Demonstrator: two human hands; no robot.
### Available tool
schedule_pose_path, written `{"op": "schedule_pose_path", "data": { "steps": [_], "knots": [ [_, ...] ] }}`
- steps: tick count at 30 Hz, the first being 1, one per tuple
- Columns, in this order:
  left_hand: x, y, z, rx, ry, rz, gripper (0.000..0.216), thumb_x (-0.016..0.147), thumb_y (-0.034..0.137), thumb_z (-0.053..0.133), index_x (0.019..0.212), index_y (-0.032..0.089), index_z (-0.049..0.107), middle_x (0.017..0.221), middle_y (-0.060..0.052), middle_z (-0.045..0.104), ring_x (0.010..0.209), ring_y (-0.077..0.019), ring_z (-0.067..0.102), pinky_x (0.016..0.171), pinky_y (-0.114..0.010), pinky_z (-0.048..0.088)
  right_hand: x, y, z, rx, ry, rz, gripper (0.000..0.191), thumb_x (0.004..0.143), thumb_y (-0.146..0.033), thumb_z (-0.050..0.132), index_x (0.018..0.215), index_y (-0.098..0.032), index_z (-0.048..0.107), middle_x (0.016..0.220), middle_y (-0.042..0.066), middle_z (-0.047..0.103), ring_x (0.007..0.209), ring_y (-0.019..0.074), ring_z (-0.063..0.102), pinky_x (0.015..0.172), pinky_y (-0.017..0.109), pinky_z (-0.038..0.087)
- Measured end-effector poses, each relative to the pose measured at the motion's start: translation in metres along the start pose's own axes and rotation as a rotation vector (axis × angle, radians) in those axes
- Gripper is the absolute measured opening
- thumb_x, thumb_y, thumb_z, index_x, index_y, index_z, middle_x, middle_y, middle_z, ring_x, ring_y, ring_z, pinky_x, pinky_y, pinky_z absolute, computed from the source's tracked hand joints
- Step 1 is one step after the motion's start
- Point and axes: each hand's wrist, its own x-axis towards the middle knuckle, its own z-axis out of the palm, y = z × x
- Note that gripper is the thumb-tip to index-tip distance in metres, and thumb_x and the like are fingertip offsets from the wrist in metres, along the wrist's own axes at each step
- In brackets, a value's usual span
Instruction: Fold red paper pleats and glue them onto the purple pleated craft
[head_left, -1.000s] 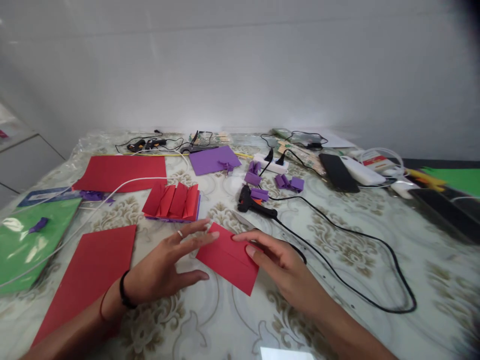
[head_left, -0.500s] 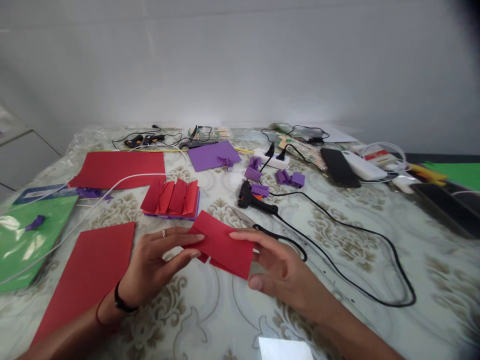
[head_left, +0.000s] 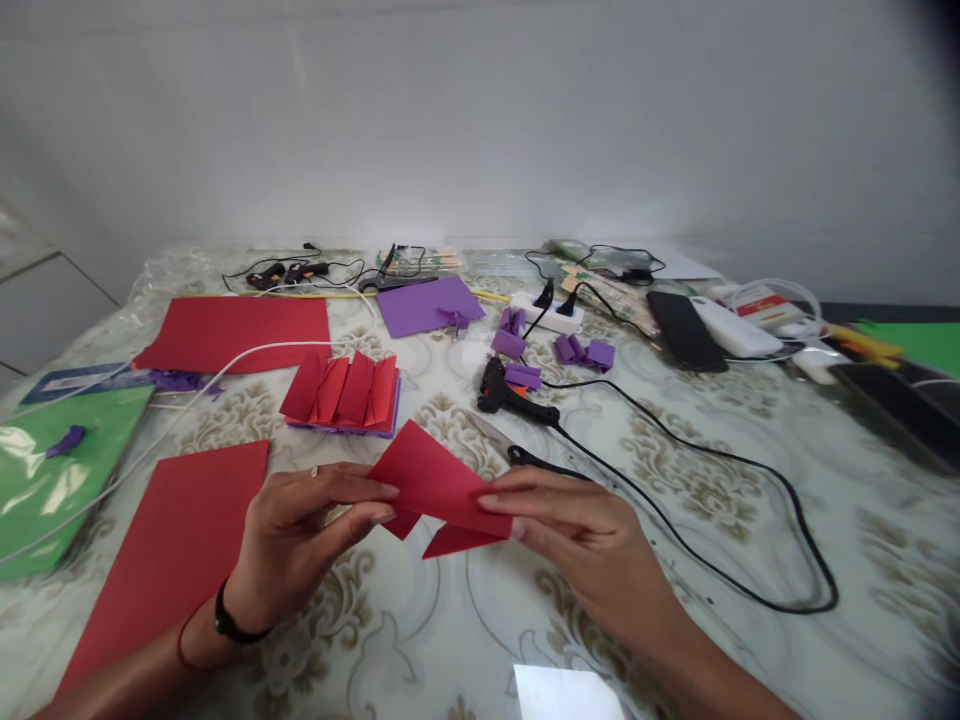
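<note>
Both my hands hold a small folded red paper [head_left: 431, 480] just above the table. My left hand [head_left: 300, 535] pinches its left end between thumb and fingers; a ring and a dark wristband show on that arm. My right hand [head_left: 581, 540] pinches the paper's right end. The paper is tilted, and a folded flap hangs under it. Just behind it lie scissors [head_left: 517, 452] and a black glue gun [head_left: 510, 395].
A red sheet [head_left: 176, 545] lies left of my hands, a pleated red stack [head_left: 345, 392] behind, and another red sheet [head_left: 232, 330] further back. Green paper [head_left: 52, 480], purple paper [head_left: 427, 303], purple scraps, a power strip [head_left: 547, 318], cables and phones [head_left: 686, 330] crowd the table.
The red paper lay flat under my fingers; both hands have picked it up, tilted it and folded part of it under.
</note>
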Motion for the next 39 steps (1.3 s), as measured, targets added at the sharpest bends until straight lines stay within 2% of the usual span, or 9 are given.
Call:
{"op": "schedule_pose_path", "data": {
  "steps": [7, 13, 17, 22, 25, 28, 31, 35, 39],
  "knots": [
    [-0.008, -0.002, 0.004, -0.138, 0.061, -0.105, 0.014, 0.086, 0.026, 0.087, 0.083, 0.022, 0.074, 0.079, 0.001, 0.081, 0.065, -0.0134, 0.077, 0.058, -0.018, 0.062, -0.002, 0.001, 0.006, 0.136, 0.079, 0.001, 0.004, 0.088, -0.035, 0.085, 0.088, -0.032, 0.087, 0.084, 0.003, 0.082, 0.08, 0.0188, 0.075, 0.074, 0.03, 0.061],
    [-0.014, -0.001, 0.004, -0.11, 0.056, -0.107, 0.015, 0.087, 0.02, 0.085, 0.083, 0.023, 0.071, 0.081, 0.002, 0.079, 0.068, -0.0128, 0.076, 0.06, -0.018, 0.062, -0.006, 0.003, 0.01, 0.171, 0.166, 0.101, 0.016, 0.083, -0.041, 0.089, 0.077, -0.027, 0.083, 0.074, 0.002, 0.08, 0.068, 0.0178, 0.074, 0.064, 0.027, 0.06],
    [-0.015, -0.003, 0.005, -0.17, 0.05, -0.142, 0.014, 0.089, 0.019, 0.082, 0.085, 0.023, 0.069, 0.084, 0.002, 0.08, 0.066, -0.0117, 0.075, 0.058, -0.017, 0.061, -0.004, 0.002, 0.009, 0.157, 0.162, 0.089, 0.018, 0.08, -0.046, 0.09, 0.082, -0.029, 0.085, 0.079, 0.004, 0.082, 0.072, 0.0198, 0.077, 0.065, 0.029, 0.063],
    [-0.014, -0.006, 0.003, -0.232, 0.031, -0.148, 0.017, 0.089, 0.02, 0.083, 0.085, 0.024, 0.067, 0.09, 0.001, 0.081, 0.073, -0.0144, 0.077, 0.063, -0.02, 0.063, 0.0, -0.002, 0.007, 0.132, 0.114, -0.002, 0.006, 0.088, -0.038, 0.084, 0.088, -0.033, 0.087, 0.081, 0.003, 0.083, 0.076, 0.0216, 0.077, 0.07, 0.036, 0.065],
    [-0.011, -0.007, -0.001, -0.361, -0.034, -0.125, 0.029, 0.086, 0.026, 0.087, 0.108, 0.028, 0.069, 0.102, -0.002, 0.08, 0.081, -0.0169, 0.079, 0.071, -0.024, 0.067, 0.001, -0.005, 0.004, 0.031, 0.079, -0.11, 0.008, 0.091, -0.026, 0.082, 0.091, -0.033, 0.086, 0.08, 0.001, 0.082, 0.076, 0.0193, 0.076, 0.073, 0.034, 0.063],
    [-0.003, -0.004, -0.007, -0.22, -0.196, -0.057, 0.058, 0.083, 0.027, 0.09, 0.136, 0.035, 0.068, 0.117, -0.005, 0.081, 0.097, -0.0216, 0.08, 0.083, -0.028, 0.067, -0.001, -0.006, 0.002, -0.056, 0.022, -0.211, 0.016, 0.091, -0.017, 0.081, 0.096, -0.032, 0.085, 0.082, 0.001, 0.082, 0.078, 0.0198, 0.076, 0.077, 0.036, 0.062],
    [0.004, 0.002, -0.012, -0.09, -0.332, 0.021, 0.045, 0.087, 0.019, 0.083, 0.128, 0.037, 0.077, 0.108, -0.002, 0.084, 0.09, -0.0215, 0.081, 0.079, -0.027, 0.066, -0.005, -0.006, 0.003, -0.06, 0.006, -0.224, 0.017, 0.09, -0.016, 0.081, 0.099, -0.031, 0.084, 0.083, 0.002, 0.082, 0.079, 0.021, 0.075, 0.075, 0.037, 0.062],
    [0.005, 0.007, -0.012, -0.1, -0.28, 0.024, 0.045, 0.091, 0.018, 0.077, 0.13, 0.041, 0.075, 0.106, 0.0, 0.085, 0.079, -0.0191, 0.081, 0.069, -0.024, 0.066, -0.006, -0.009, 0.005, -0.026, 0.055, -0.23, 0.011, 0.089, -0.02, 0.083, 0.095, -0.029, 0.083, 0.08, 0.002, 0.081, 0.076, 0.0214, 0.075, 0.072, 0.037, 0.063],
    [0.002, 0.009, -0.011, -0.117, -0.232, 0.045, 0.031, 0.095, 0.031, 0.076, 0.125, 0.04, 0.079, 0.101, -0.003, 0.085, 0.072, -0.019, 0.081, 0.063, -0.024, 0.066, -0.005, -0.011, 0.007, -0.02, 0.054, -0.272, 0.012, 0.089, -0.016, 0.082, 0.092, -0.027, 0.082, 0.079, 0.002, 0.08, 0.074, 0.0202, 0.074, 0.074, 0.037, 0.062]
  ]
}}
